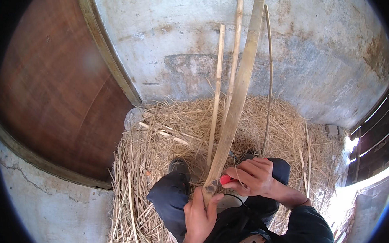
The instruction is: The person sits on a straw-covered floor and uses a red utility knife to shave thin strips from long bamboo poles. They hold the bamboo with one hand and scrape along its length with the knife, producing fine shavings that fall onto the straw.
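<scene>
Two hands: both closed on things near the person's knees.
Left hand point(201, 216): grips the near end of the wide bamboo strip point(239, 93).
Right hand point(253, 177): clamps the red-handled tool point(226, 179) against the strip.
Strip: leans far onto the concrete wall point(321, 51).
Thin strips point(217, 90): beside it.
Straw point(161, 144): on the floor.
Wooden door point(58, 92): left.

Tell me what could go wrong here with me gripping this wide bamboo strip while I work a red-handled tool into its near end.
The left hand grips the wide pale bamboo strip right beside the red-handled tool held by the right hand, so a slip could cut the fingers. The work sits just above the dark-trousered knees, which a slip might also hit. The strip's split edges could leave splinters in bare skin.
</scene>
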A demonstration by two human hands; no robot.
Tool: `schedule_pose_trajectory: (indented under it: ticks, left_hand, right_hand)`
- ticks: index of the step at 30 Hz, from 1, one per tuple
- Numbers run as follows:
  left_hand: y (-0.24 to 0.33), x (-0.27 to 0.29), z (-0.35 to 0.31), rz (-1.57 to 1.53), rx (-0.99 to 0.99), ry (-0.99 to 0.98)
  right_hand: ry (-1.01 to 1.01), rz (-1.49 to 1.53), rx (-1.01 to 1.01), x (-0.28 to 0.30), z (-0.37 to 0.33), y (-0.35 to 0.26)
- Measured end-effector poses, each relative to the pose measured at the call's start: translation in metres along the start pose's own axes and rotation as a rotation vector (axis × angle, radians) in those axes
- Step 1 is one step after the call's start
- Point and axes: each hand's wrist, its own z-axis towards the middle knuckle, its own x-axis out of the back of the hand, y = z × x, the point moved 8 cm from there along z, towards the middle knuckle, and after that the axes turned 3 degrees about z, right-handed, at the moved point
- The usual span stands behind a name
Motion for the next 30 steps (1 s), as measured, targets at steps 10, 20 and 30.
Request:
schedule_pose_trajectory:
  ticks: [10, 20, 30]
  left_hand:
    - [-0.028, -0.003, -0.044, -0.043, 0.175, -0.145]
    - [-0.062, 0.022, -0.076, 0.005, 0.147, -0.048]
    - [-0.094, 0.042, -0.113, -0.084, 0.291, -0.036]
  right_hand:
    - [0.174, -0.017, -0.273, 0.026, 0.029, 0.115]
    - [0.050, -0.091, -0.461, 0.002, 0.079, 0.247]
    - [0.206, -0.092, -0.641, -0.016, 0.127, 0.365]
